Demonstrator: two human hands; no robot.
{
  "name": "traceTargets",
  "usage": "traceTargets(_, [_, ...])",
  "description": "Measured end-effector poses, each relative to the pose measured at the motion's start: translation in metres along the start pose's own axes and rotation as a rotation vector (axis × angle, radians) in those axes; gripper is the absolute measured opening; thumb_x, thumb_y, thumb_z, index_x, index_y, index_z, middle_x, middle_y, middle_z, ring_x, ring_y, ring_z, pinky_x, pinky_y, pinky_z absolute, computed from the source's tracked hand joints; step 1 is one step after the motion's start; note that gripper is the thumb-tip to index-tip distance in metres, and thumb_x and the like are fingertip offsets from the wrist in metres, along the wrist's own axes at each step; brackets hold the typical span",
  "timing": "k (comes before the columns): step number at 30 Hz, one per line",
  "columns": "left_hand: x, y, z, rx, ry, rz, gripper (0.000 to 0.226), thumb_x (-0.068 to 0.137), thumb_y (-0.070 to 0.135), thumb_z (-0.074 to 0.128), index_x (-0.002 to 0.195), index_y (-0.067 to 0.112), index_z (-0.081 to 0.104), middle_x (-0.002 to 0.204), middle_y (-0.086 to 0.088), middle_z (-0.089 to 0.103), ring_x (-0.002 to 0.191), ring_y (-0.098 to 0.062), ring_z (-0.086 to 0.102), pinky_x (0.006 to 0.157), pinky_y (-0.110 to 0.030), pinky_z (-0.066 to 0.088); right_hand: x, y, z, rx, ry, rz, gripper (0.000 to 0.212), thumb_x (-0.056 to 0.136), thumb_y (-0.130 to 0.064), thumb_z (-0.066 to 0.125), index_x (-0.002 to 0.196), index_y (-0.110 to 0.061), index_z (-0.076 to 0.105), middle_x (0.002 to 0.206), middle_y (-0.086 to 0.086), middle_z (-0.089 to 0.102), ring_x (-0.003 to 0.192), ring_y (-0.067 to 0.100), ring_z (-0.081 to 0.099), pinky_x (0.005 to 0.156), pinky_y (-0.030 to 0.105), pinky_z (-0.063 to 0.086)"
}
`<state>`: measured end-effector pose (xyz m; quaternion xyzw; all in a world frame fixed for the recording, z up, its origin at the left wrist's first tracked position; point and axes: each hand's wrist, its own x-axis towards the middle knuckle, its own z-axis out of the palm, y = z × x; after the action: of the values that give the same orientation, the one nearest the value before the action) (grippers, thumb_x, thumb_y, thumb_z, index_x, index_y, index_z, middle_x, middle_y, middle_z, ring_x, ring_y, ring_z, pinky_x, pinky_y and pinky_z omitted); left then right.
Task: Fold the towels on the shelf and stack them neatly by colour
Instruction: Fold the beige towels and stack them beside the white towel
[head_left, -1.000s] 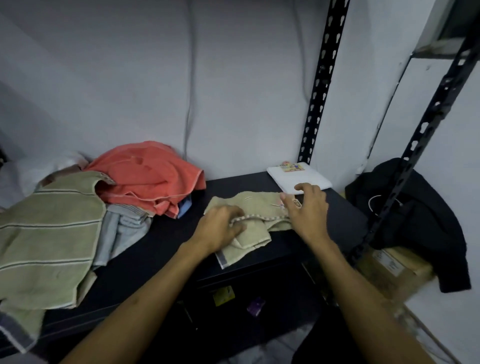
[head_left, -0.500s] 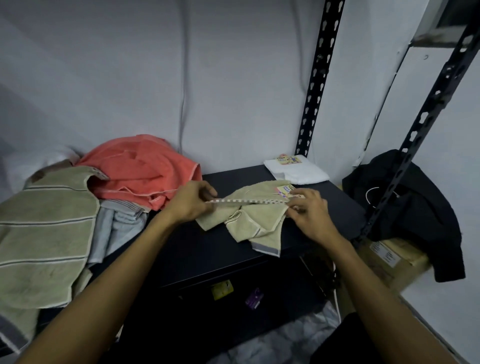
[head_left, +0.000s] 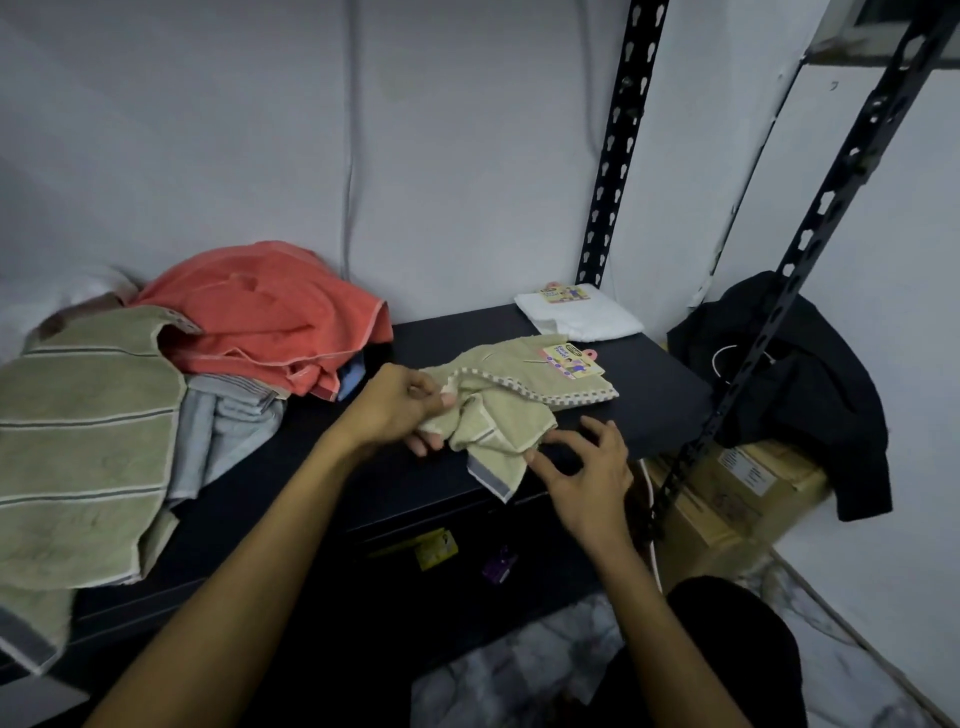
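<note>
Olive towel (head_left: 511, 410) with checked border; coral towel (head_left: 270, 317); white towel (head_left: 579, 314)

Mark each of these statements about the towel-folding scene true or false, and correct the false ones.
1. The left hand grips the small green towel. True.
2. The right hand holds the white towel. False: the right hand is open beside the small green towel, and the white towel lies folded at the back right of the shelf.
3. The small green towel carries a paper label. True.
4. The coral towel is folded flat. False: it lies crumpled in the pile on the left.
5. The striped green towel hangs over the shelf's front edge. True.
</note>
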<state>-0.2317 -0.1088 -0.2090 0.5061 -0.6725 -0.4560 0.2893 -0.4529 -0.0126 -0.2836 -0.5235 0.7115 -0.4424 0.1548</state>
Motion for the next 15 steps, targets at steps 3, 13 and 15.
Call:
traceTargets(3, [0.002,0.018,-0.001,-0.286,0.008,0.033,0.019,0.092,0.003,0.070,0.105,-0.011,0.067,0.080,-0.020,0.072,0.066,-0.021,0.072,0.057,-0.026,0.060,0.002,-0.011,0.008,-0.042,-0.012,-0.011,0.004,0.084,-0.033,0.077,0.083,-0.030,0.074,0.135,-0.009,0.049,0.137,0.015,0.029,0.113,0.046,0.017])
traceTargets(13, [0.026,0.013,-0.075,-0.386,0.346,-0.162,0.016,0.094,0.017,0.070,0.081,0.009,0.067,0.059,-0.004,0.064,0.048,-0.012,0.060,0.042,-0.022,0.052,0.060,-0.017,-0.097,0.149,-0.056,0.086,0.012,0.103,-0.017,0.047,0.102,-0.006,0.052,0.091,0.002,0.052,0.085,0.020,0.052,0.065,0.028,0.047])
traceTargets(15, [0.028,0.012,-0.080,-0.437,0.369,-0.159,0.016,0.096,0.017,0.068,0.083,0.007,0.067,0.070,-0.009,0.065,0.056,-0.017,0.063,0.046,-0.025,0.056,0.068,-0.030,-0.109,0.145,-0.039,0.120,0.012,0.105,-0.016,0.045,0.105,-0.005,0.050,0.091,0.004,0.051,0.074,0.019,0.054,0.050,0.021,0.048])
